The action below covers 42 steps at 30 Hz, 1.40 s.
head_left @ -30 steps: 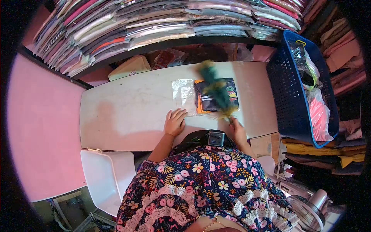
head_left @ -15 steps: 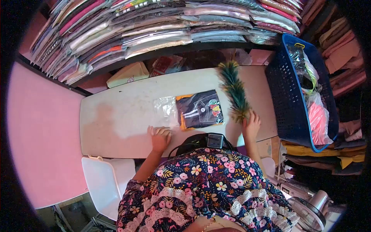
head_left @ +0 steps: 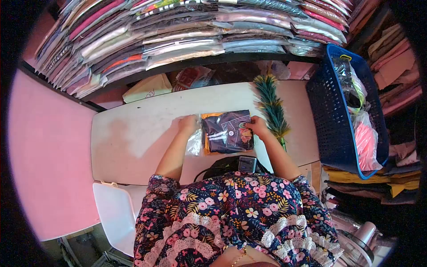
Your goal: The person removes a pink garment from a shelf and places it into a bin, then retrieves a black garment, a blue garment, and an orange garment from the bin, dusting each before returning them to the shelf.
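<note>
A folded dark garment [head_left: 218, 139] with a printed pocket, white stripes and an orange-yellow edge lies in a clear plastic bag on the pale table [head_left: 147, 164]. The bag's loose transparent flap [head_left: 194, 146] sticks out on the left. My left hand [head_left: 190, 124] is closed on the upper part of that flap. At the garment's right edge, my right hand [head_left: 257, 126] pinches the packet, its thumb and fingers partly hidden. Just beyond the right hand lies a bushy green strip with yellowish tips [head_left: 270, 104], apart from the packet.
Stacks of bagged folded clothes [head_left: 182, 38] fill the shelf behind the table. A blue perforated basket [head_left: 331, 118] with plastic-wrapped items stands at the right end. A white plastic chair [head_left: 113, 213] is at the front left, and a fan [head_left: 358, 242] at lower right.
My right hand has left the green strip and moved left onto the packet's edge. My left hand has risen from the table to the bag's flap. The packet sits slightly lower and straighter.
</note>
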Tool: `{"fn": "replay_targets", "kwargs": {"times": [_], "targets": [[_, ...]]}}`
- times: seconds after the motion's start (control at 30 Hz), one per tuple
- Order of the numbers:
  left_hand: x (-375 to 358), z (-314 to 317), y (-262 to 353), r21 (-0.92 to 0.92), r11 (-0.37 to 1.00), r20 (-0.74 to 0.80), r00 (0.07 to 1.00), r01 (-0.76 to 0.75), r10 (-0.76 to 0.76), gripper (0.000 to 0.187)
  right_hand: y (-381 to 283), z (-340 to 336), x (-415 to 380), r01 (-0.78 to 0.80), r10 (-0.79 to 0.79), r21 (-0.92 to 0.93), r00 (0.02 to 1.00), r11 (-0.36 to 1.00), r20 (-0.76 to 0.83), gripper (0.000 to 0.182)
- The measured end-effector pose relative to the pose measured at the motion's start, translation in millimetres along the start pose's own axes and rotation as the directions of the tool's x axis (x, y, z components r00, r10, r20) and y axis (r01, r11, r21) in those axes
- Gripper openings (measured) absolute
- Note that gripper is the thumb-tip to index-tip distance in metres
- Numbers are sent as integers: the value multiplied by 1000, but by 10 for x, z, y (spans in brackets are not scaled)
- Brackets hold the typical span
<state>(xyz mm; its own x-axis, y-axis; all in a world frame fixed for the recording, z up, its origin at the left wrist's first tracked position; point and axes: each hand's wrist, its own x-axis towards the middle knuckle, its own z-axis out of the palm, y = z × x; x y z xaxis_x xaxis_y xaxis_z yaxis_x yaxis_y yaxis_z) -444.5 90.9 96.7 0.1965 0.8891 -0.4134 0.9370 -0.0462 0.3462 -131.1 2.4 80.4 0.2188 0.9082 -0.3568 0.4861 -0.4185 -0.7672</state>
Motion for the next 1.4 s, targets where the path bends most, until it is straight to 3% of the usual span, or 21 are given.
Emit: {"fn": "replay_targets", "kwargs": {"times": [0.07,0.13,0.17,0.23,0.3,0.37,0.43,0.5,0.53,0.6,0.63,0.7,0.83,0.93,0.97,1.03,1.1,1.17,1.27,1.37,1.4], "targets": [[-74,-162,43,-127,990,93,995,59,-47,40,-27,-43,-17,9,-10,54,1000,998,8,28],[-184,-292,46,-548,833,-164,986,-77,-16,19,-246,-230,-140,239,-206,309,969,921,-134,22],[-308,-395,106,-549,833,-159,987,-71,-21,19,-341,-321,-204,351,-281,415,934,839,-221,20],[-643,-573,288,-104,879,-665,690,-465,286,12,-410,-496,-317,572,-509,60,769,818,-387,25],[-777,-477,299,-108,839,-691,647,-533,322,13,-438,-580,-386,627,-615,-103,697,772,-368,34],[-792,-190,217,115,865,-712,567,-489,415,13,-397,-577,-482,570,-696,-412,653,711,-298,38],[-836,156,9,182,874,-614,642,-450,459,13,-203,-554,-642,547,-715,-497,653,673,-251,42],[-941,437,-148,320,871,-483,727,-372,488,19,-77,-546,-873,291,-677,-673,602,680,-423,46],[-970,590,-251,244,912,-479,776,-331,410,27,20,-544,-994,292,-680,-675,600,677,-421,46],[-1171,517,-244,229,927,-471,800,-295,371,29,294,-528,-1221,-1,-439,-559,618,829,-652,51],[-1259,496,-251,220,940,-459,823,-260,335,32,501,-522,-1302,1,-443,-564,620,826,-648,51],[-1348,577,-313,220,943,-500,801,-251,330,34,981,-502,-1332,-74,-125,-412,891,908,-436,53],[-1336,818,-442,199,955,-589,753,-220,296,39,1145,-447,-1301,67,-202,-305,877,950,-436,56],[-1297,903,-439,154,966,-611,748,-208,258,39,634,-316,-1316,94,-119,-81,910,992,-396,52],[-1296,922,-437,153,968,-615,747,-201,253,39,538,-225,-1352,69,-95,-91,941,993,-324,47],[-1289,924,-444,151,967,-630,733,-207,256,37,606,3,-1369,353,-365,-102,921,930,-137,41],[-1291,915,-459,131,970,-636,733,-204,240,36,497,53,-1427,399,-383,-81,910,913,160,36],[-1284,909,-441,106,972,-640,735,-208,227,36,318,-26,-1445,548,-526,-179,836,817,157,35],[-1278,926,-438,84,976,-626,752,-200,208,38,172,-40,-1387,252,-266,-107,953,962,-143,35],[-1255,929,-448,92,972,-628,745,-214,223,37,276,-33,-1363,310,-322,-114,940,944,-114,32],[-1261,908,-436,71,973,-668,714,-218,209,39,381,-9,-1338,362,-361,-110,932,925,38,34]]}}
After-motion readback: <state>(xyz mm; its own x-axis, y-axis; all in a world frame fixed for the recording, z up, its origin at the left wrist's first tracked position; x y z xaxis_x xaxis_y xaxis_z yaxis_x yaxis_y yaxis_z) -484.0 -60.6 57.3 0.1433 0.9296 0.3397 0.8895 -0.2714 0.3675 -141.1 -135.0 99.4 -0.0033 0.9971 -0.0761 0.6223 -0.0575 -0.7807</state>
